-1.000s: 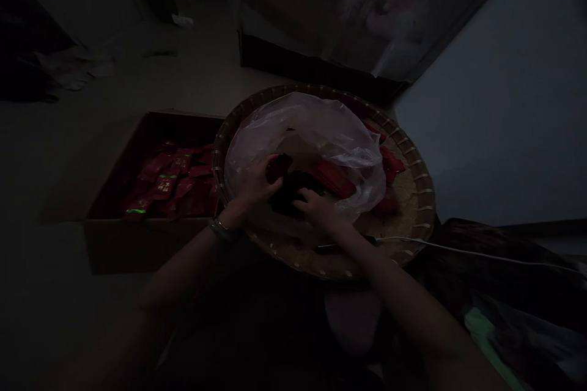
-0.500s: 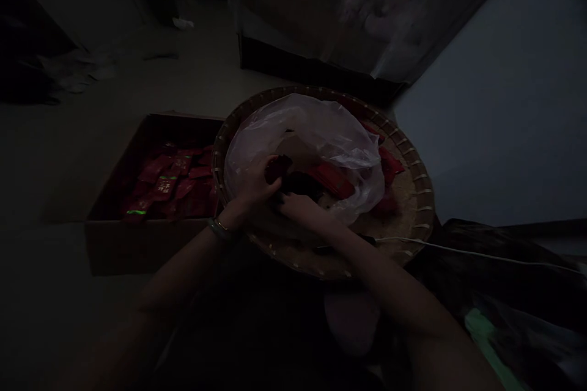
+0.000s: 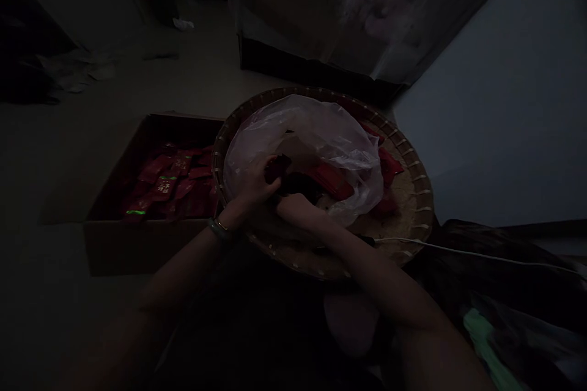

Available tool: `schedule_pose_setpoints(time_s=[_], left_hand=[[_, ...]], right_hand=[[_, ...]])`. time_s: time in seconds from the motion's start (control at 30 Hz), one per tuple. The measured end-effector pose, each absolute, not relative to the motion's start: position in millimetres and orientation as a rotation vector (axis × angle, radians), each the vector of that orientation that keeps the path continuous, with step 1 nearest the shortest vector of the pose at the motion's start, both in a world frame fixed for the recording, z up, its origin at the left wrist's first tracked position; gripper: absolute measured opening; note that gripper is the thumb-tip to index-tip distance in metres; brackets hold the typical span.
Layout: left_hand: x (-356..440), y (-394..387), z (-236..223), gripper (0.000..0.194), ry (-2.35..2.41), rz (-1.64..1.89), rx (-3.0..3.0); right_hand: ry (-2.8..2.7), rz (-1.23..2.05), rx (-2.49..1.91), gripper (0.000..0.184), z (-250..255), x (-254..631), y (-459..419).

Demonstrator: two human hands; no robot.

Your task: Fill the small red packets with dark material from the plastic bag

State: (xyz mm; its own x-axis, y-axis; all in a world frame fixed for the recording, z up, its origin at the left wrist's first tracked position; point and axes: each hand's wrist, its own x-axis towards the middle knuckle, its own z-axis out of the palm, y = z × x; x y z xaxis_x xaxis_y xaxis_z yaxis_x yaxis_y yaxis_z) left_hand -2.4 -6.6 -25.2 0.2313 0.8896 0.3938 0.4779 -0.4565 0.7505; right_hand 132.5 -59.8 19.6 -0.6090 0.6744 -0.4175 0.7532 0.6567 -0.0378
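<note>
No writing here can be read. The red sachets (image 3: pixel 158 186) in the cardboard box (image 3: pixel 137 250), off to the left of the left hand's fingers (image 3: pixel 257 174), carry gold characters and a bright green strip (too dim and small to make out). The red packet (image 3: pixel 330 180), just beyond the right hand's fingers (image 3: pixel 293 204), shows no legible marks either.

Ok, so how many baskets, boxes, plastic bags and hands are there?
Round woven basket: 1
Cardboard box: 1
Clear plastic bag: 1
Hands, left hand and right hand: 2
Total: 5
</note>
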Motion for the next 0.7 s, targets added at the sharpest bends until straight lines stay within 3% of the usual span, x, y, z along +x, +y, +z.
schedule_pose_setpoints(time_s=[0.33,0.7], left_hand=[[-2.1,-7.2,-22.6,0.053,1.261,1.137,2.056],[-0.9,-6.7,-24.8,0.051,1.189,1.161,2.031]], right_hand=[[2.617,-0.355,1.115,0.026,15.5,153.2,-69.3],[2.891,-0.911,1.848,0.017,-9.3,212.6,-68.6]])
